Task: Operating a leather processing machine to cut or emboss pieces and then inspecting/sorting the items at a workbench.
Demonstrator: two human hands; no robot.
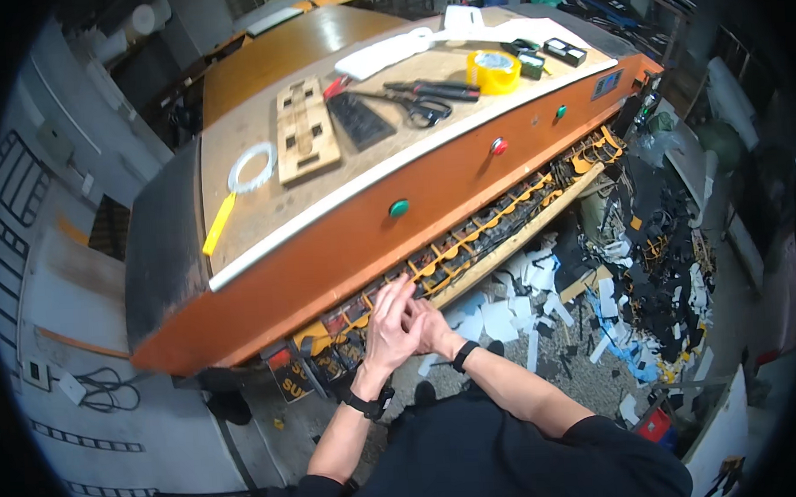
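My left hand (pixel 391 327) has its fingers stretched forward, the tips near a yellow cut-out strip sheet (pixel 456 253) below the front of an orange machine (pixel 323 261). Close against it, partly behind its palm, is my right hand (pixel 432 329). The right fingers are mostly hidden, so whether they grip anything does not show. A pale wooden bar (pixel 509 244) runs along the strip sheet's near side, just beyond my hands. Dark pieces show between the yellow strips.
On the machine top lie scissors (pixel 426 111), yellow tape (pixel 493 72), a wooden die board (pixel 306 133), a clear ring (pixel 252 168) and a yellow-handled knife (pixel 219 223). Green (pixel 399 208) and red (pixel 498 146) buttons stick out in front. Scraps (pixel 508 319) litter the floor at right.
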